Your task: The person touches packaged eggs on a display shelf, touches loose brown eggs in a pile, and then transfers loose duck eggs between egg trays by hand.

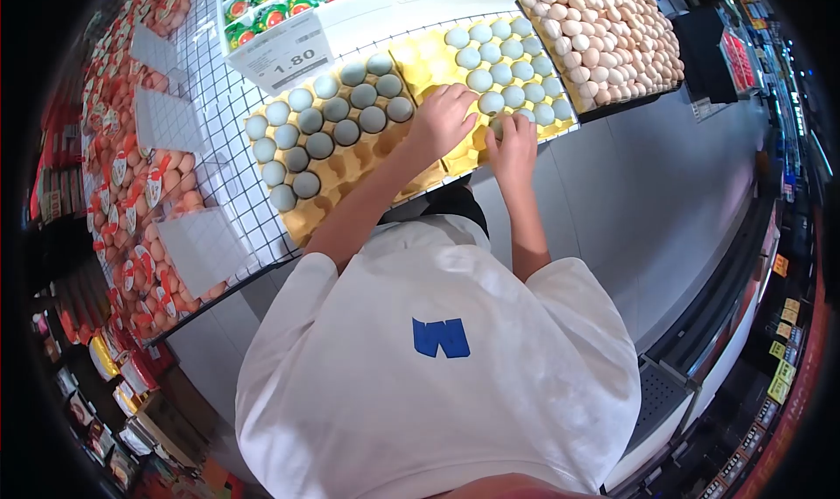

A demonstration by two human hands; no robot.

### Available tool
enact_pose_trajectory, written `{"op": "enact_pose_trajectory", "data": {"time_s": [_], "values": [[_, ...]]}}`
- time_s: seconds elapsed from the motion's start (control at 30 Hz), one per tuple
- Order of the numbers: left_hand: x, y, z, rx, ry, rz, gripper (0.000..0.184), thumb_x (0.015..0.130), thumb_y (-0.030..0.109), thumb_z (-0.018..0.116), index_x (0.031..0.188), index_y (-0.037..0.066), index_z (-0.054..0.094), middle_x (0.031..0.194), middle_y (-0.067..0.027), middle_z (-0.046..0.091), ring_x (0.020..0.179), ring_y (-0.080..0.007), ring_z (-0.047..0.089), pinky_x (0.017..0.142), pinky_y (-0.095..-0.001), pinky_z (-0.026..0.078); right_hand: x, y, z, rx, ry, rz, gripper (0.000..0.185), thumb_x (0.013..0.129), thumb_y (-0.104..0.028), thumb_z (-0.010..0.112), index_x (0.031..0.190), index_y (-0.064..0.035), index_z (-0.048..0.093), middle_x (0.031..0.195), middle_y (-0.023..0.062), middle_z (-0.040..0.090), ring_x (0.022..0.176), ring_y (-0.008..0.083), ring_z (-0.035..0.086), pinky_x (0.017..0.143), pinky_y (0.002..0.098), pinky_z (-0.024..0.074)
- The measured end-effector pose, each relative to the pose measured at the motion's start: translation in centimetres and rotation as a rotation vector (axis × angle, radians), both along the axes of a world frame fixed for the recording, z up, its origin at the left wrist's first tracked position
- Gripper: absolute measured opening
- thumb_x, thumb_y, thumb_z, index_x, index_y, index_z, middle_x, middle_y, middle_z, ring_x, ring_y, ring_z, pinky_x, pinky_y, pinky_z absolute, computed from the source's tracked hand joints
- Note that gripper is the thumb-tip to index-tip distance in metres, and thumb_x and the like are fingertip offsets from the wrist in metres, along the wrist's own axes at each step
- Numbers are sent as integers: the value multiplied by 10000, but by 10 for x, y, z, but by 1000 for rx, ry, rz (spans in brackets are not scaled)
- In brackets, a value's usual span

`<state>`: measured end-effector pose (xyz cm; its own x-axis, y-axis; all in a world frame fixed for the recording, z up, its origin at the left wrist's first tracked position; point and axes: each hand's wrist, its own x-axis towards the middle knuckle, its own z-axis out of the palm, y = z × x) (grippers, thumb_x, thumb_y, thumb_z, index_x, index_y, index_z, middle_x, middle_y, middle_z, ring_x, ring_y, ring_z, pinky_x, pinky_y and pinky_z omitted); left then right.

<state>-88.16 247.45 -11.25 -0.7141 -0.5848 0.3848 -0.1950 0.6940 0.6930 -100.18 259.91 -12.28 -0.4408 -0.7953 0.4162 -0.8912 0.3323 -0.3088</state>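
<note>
My right hand is closed around a greenish egg at the near side of the right yellow egg tray. To its left, my left hand rests over the same tray with bent fingers; whatever lies under them is hidden. Pale blue-green eggs fill the right part of this tray, while cups near my left hand are bare. Beside it, the left egg tray carries more blue-green eggs in its far and left cups, with bare cups along the near right.
Both trays lie on a white wire-grid table. A heap of light brown eggs stands at the right. Behind are a price sign and a white box of green-and-red packs. Bagged brown eggs line the left.
</note>
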Motion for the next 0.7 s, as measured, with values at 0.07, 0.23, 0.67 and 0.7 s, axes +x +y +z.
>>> {"op": "enact_pose_trajectory", "data": {"time_s": [0.07, 0.23, 0.67, 0.7], "values": [[-33, 0, -6, -90, -2, -33, 254, 817, 150, 690, 1049, 53, 656, 1014, -109, 631, 1008, -309, 593, 883, -410, 482, -12, 6, -6, 31, 13, -8, 336, 763, -158, 753, 1065, -46, 656, 1019, 124, 582, 964, 320, 550, 820, 436, 459], [-70, 0, -20, -191, -123, -35, 229, 763, 107, 700, 973, 43, 637, 950, -107, 587, 942, -304, 583, 819, -413, 488, -23, 13, -1, 70, -85, 33, 410, 756, -193, 766, 1123, -60, 640, 1017, 104, 590, 962, 305, 555, 819, 420, 445], [-42, 0, 5, 17, 97, -7, 305, 769, 55, 696, 1068, 30, 643, 1043, -112, 570, 1029, -297, 548, 862, -387, 484, -13, 8, 0, -80, -80, 2, 408, 718, -160, 768, 1094, -69, 640, 1022, 101, 585, 954, 297, 560, 833, 430, 421], [-28, -2, 14, 27, 113, 43, 310, 767, 69, 712, 1069, 51, 649, 1039, -100, 576, 1024, -289, 557, 864, -383, 486, -9, 5, 7, -109, -75, -1, 397, 714, -153, 766, 1080, -66, 640, 1004, 104, 589, 943, 296, 566, 839, 427, 426]]}}
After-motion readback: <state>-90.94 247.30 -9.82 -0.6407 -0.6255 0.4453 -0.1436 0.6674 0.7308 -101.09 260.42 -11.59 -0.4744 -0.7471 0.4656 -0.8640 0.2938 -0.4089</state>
